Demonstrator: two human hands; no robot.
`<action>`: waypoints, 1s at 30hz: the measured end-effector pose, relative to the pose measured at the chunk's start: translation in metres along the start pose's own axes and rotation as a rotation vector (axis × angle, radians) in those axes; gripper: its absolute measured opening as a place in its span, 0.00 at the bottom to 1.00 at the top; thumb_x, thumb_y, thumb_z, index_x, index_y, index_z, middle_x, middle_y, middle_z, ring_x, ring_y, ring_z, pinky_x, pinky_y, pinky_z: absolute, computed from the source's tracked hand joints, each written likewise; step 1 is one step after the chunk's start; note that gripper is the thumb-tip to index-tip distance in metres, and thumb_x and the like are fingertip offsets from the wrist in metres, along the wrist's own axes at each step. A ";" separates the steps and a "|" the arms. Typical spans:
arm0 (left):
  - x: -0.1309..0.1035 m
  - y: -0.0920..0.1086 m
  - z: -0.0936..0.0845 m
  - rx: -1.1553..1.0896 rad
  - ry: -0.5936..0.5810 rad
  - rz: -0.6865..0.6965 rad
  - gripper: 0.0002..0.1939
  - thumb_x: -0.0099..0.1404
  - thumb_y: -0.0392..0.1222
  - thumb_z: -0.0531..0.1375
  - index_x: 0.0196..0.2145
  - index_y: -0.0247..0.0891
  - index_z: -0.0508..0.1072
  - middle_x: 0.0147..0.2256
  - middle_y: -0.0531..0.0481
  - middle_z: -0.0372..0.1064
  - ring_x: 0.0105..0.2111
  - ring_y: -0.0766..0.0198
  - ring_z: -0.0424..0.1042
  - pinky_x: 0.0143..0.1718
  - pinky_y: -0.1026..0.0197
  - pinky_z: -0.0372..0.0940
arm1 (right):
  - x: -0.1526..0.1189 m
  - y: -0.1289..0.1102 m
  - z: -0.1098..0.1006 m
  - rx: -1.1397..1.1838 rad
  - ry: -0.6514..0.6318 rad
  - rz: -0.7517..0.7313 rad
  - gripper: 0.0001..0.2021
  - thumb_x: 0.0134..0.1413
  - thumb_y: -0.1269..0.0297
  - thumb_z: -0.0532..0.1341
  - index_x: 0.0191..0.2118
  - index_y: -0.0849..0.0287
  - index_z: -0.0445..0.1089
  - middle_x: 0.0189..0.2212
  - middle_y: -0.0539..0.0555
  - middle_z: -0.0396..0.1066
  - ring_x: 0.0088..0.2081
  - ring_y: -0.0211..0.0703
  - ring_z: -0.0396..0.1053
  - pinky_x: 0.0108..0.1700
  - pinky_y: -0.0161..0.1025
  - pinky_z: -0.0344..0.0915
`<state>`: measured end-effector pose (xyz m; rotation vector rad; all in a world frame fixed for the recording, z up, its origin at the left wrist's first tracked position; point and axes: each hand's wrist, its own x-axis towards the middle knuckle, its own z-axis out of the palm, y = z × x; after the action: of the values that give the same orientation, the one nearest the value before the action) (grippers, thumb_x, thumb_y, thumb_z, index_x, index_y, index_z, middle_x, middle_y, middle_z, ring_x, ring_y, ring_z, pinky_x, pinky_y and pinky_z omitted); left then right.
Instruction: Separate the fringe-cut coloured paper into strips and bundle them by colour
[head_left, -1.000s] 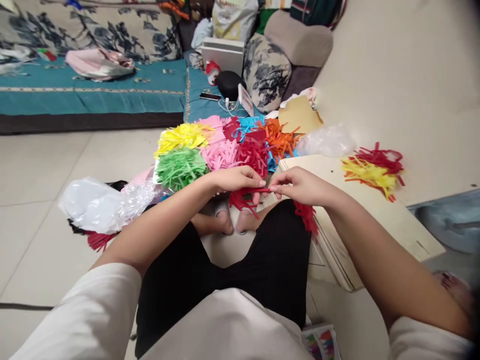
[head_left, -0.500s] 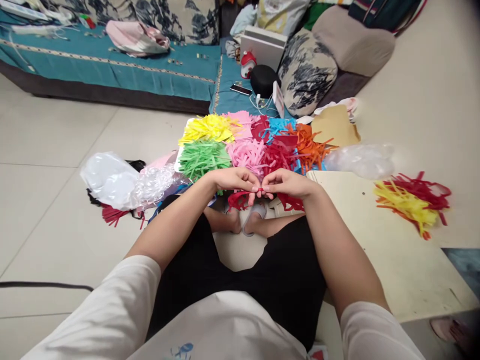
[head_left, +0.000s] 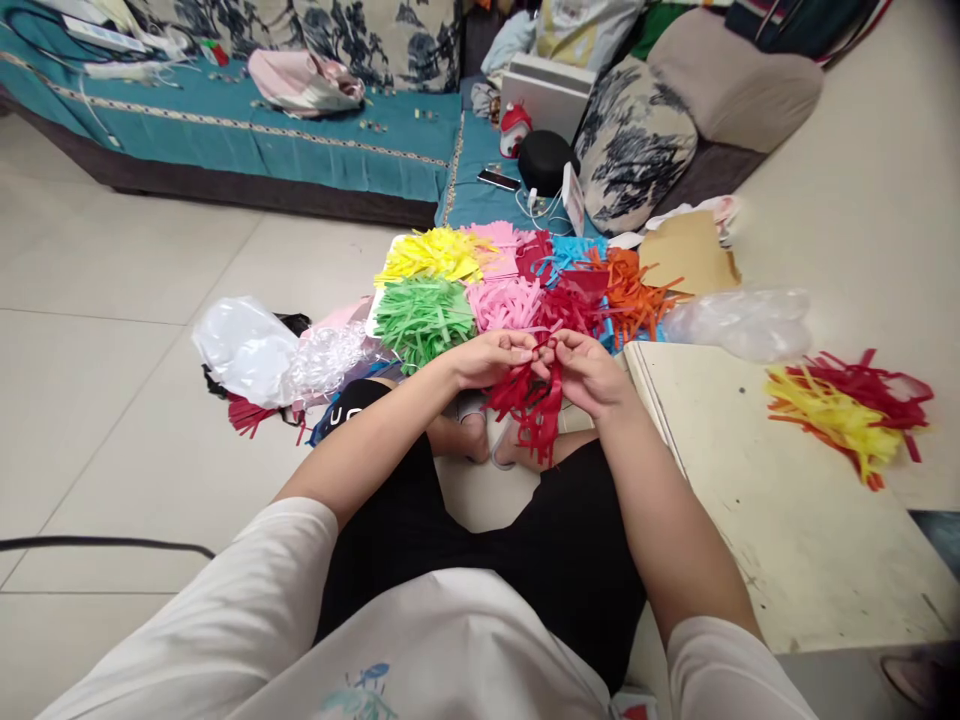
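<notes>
A dark red paper tassel [head_left: 536, 415] hangs between my hands, its cut strips drooping above my lap. My left hand [head_left: 495, 357] pinches its upper end from the left. On the other side my right hand [head_left: 589, 368] has its fingers closed on the same end, close to the left fingertips. Just beyond my hands lie fringed paper bundles: green [head_left: 424, 318], pink [head_left: 504, 302], dark red [head_left: 570, 300], yellow [head_left: 433, 257], orange [head_left: 634, 290] and blue [head_left: 571, 255]. The exact spot where the fingertips meet the paper is partly hidden.
At right, a pale wooden board [head_left: 765, 480] bears red, yellow and orange tassels [head_left: 840, 410]. Clear plastic bags [head_left: 739, 322] lie behind it, with more plastic [head_left: 247, 350] at left. A teal-covered sofa [head_left: 300, 140] stands beyond, holding a phone [head_left: 499, 180] and a black round case [head_left: 546, 162].
The red tassel, earlier spread to both sides below my fingers, now hangs down in one bunch. My right hand has turned more upright, and the view has shifted slightly.
</notes>
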<state>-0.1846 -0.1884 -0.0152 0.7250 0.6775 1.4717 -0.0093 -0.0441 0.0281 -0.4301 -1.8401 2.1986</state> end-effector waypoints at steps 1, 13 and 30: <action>0.002 -0.002 0.000 -0.022 0.036 0.001 0.26 0.51 0.46 0.90 0.38 0.34 0.84 0.36 0.43 0.87 0.34 0.60 0.85 0.46 0.59 0.76 | 0.001 0.002 0.002 -0.003 0.030 -0.012 0.32 0.41 0.36 0.88 0.37 0.50 0.74 0.33 0.50 0.78 0.37 0.49 0.77 0.49 0.53 0.80; 0.009 -0.011 0.007 -0.052 0.136 0.042 0.25 0.55 0.43 0.90 0.37 0.35 0.80 0.32 0.52 0.82 0.30 0.66 0.81 0.41 0.62 0.75 | 0.005 0.014 0.004 0.054 0.150 -0.057 0.35 0.37 0.38 0.90 0.42 0.48 0.74 0.36 0.48 0.77 0.38 0.47 0.76 0.50 0.49 0.80; 0.015 -0.023 0.021 -0.155 0.265 0.063 0.24 0.51 0.36 0.90 0.39 0.35 0.83 0.30 0.55 0.80 0.28 0.69 0.79 0.40 0.63 0.72 | 0.021 0.046 0.002 -0.144 0.400 -0.423 0.34 0.48 0.27 0.84 0.42 0.49 0.76 0.39 0.50 0.81 0.43 0.48 0.81 0.52 0.46 0.82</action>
<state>-0.1538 -0.1733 -0.0191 0.4396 0.7365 1.6754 -0.0290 -0.0466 -0.0185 -0.4234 -1.6862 1.5800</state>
